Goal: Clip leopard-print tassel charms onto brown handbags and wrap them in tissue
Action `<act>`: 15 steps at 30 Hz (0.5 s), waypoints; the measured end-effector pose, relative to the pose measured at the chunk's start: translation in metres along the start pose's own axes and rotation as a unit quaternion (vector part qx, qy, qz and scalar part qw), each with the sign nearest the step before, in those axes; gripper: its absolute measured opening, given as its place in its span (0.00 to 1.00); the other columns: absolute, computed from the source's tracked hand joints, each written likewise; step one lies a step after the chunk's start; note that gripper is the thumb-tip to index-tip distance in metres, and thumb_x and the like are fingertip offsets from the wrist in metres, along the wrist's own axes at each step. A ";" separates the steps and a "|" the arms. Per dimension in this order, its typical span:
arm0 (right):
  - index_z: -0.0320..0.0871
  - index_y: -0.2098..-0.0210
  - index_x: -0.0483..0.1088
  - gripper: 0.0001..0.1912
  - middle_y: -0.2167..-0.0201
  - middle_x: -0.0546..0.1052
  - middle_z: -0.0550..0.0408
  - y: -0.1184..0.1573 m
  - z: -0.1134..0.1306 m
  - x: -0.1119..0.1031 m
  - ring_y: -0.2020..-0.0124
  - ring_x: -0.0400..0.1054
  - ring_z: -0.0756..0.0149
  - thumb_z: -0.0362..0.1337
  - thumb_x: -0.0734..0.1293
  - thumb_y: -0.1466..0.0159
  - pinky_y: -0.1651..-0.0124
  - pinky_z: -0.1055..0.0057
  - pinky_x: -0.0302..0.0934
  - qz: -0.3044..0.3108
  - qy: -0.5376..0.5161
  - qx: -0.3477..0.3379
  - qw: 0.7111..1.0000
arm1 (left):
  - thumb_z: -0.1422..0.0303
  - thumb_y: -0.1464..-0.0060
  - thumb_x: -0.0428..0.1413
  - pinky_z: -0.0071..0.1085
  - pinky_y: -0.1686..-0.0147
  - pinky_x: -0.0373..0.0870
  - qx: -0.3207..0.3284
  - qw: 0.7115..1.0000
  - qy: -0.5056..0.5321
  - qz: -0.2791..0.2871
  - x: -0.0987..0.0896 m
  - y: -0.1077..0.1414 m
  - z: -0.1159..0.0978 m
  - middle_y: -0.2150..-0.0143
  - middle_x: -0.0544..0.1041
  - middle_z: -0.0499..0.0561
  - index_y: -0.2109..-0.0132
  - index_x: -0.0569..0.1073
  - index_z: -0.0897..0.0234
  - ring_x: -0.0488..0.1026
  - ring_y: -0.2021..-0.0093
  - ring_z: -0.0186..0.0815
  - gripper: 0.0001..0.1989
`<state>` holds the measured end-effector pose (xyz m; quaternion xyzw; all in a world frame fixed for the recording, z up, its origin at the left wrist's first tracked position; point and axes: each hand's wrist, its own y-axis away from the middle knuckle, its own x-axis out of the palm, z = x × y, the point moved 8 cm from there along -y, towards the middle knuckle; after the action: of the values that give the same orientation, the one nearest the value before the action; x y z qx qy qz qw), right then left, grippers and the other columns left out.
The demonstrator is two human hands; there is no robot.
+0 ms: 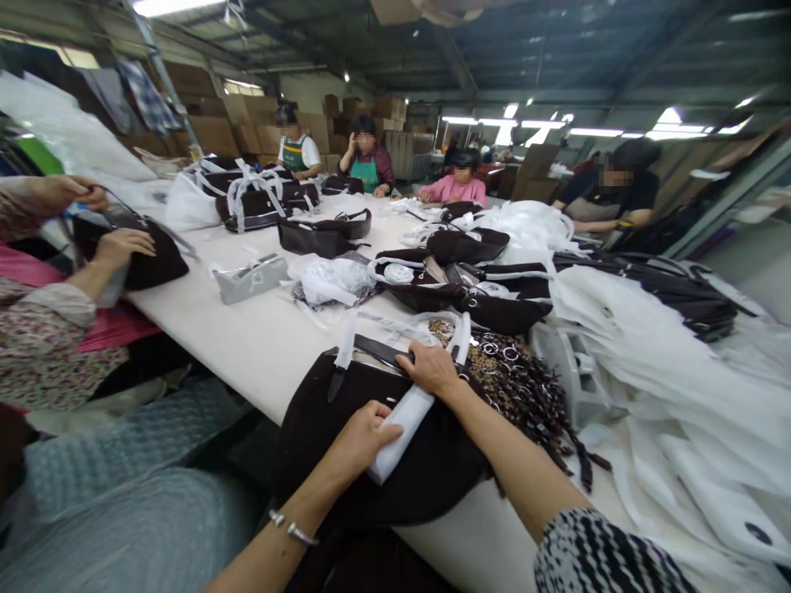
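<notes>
A dark brown handbag point(321, 428) lies in front of me, partly over the table's near edge. White wrapping point(458, 329) covers parts of its strap. My left hand point(364, 436) pinches the lower end of a folded white strip point(400, 432) that lies slantwise across the bag's front. Higher up, my right hand point(431, 367) is closed at the bag's upper edge, beside the dark strap point(376, 350); the strip's upper end runs under it. What its fingertips hold there is hidden.
Right of the bag lies a heap of tassels with metal rings point(519, 371). Beyond are more dark bags point(426, 288), a tape dispenser point(253, 276) and white wrapping sheets point(655, 346). A co-worker's hands point(124, 247) handle a bag at left. Bubble wrap point(124, 527) stands below.
</notes>
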<state>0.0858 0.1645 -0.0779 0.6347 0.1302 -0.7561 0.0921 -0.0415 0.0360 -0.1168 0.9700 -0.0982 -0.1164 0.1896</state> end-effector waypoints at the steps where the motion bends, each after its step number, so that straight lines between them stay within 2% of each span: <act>1: 0.40 0.55 0.70 0.27 0.64 0.79 0.41 0.000 0.002 0.004 0.57 0.72 0.51 0.57 0.55 0.32 0.52 0.59 0.59 0.001 -0.007 -0.006 1.000 | 0.65 0.55 0.58 0.27 0.76 0.59 -0.005 1.000 0.010 0.003 0.001 0.002 0.004 0.72 0.74 0.46 0.60 0.68 0.67 0.68 0.76 0.32 0.15; 5: 0.38 0.57 0.72 0.24 0.65 0.79 0.42 -0.002 0.012 0.006 0.58 0.73 0.52 0.53 0.60 0.33 0.50 0.58 0.59 -0.009 -0.042 -0.032 0.999 | 0.63 0.58 0.59 0.28 0.74 0.61 -0.012 0.998 0.055 0.007 -0.001 0.008 0.010 0.71 0.75 0.49 0.61 0.69 0.68 0.69 0.74 0.33 0.17; 8: 0.39 0.55 0.72 0.19 0.59 0.79 0.45 0.000 0.019 -0.013 0.53 0.71 0.56 0.49 0.63 0.34 0.46 0.61 0.57 -0.039 -0.079 -0.055 0.995 | 0.63 0.60 0.60 0.27 0.75 0.59 -0.016 0.998 0.068 -0.005 -0.004 0.009 0.010 0.75 0.73 0.47 0.66 0.70 0.67 0.67 0.76 0.32 0.15; 10: 0.40 0.50 0.70 0.18 0.51 0.77 0.46 0.006 0.017 -0.038 0.47 0.68 0.61 0.46 0.61 0.32 0.43 0.65 0.56 -0.072 -0.096 -0.061 0.991 | 0.62 0.61 0.61 0.27 0.75 0.58 -0.017 0.996 0.082 -0.001 -0.004 0.010 0.009 0.76 0.72 0.45 0.68 0.70 0.66 0.67 0.76 0.32 0.15; 12: 0.40 0.48 0.68 0.20 0.48 0.75 0.46 0.020 0.002 -0.071 0.46 0.67 0.64 0.45 0.57 0.30 0.43 0.68 0.56 -0.117 -0.128 -0.050 0.984 | 0.60 0.62 0.62 0.27 0.74 0.58 -0.012 0.995 0.096 0.008 -0.003 0.011 0.008 0.76 0.72 0.45 0.68 0.70 0.66 0.67 0.76 0.32 0.16; 13: 0.39 0.48 0.68 0.20 0.49 0.75 0.46 0.030 -0.013 -0.090 0.48 0.68 0.64 0.45 0.56 0.30 0.45 0.69 0.58 -0.145 -0.160 -0.037 0.976 | 0.59 0.63 0.63 0.27 0.74 0.59 -0.010 0.995 0.099 0.011 -0.003 0.011 0.008 0.76 0.72 0.45 0.68 0.70 0.66 0.67 0.76 0.32 0.17; 15: 0.40 0.52 0.71 0.21 0.54 0.78 0.48 0.058 -0.057 -0.126 0.54 0.71 0.63 0.48 0.57 0.32 0.49 0.69 0.61 -0.197 -0.237 0.009 0.951 | 0.57 0.65 0.63 0.27 0.74 0.60 -0.005 0.995 0.102 0.018 -0.003 0.011 0.010 0.76 0.73 0.45 0.68 0.70 0.66 0.68 0.75 0.33 0.19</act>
<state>0.1791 0.1242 0.0323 0.3999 0.2203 -0.8889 -0.0368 -0.0485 0.0234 -0.1215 0.9739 -0.0951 -0.0141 0.2055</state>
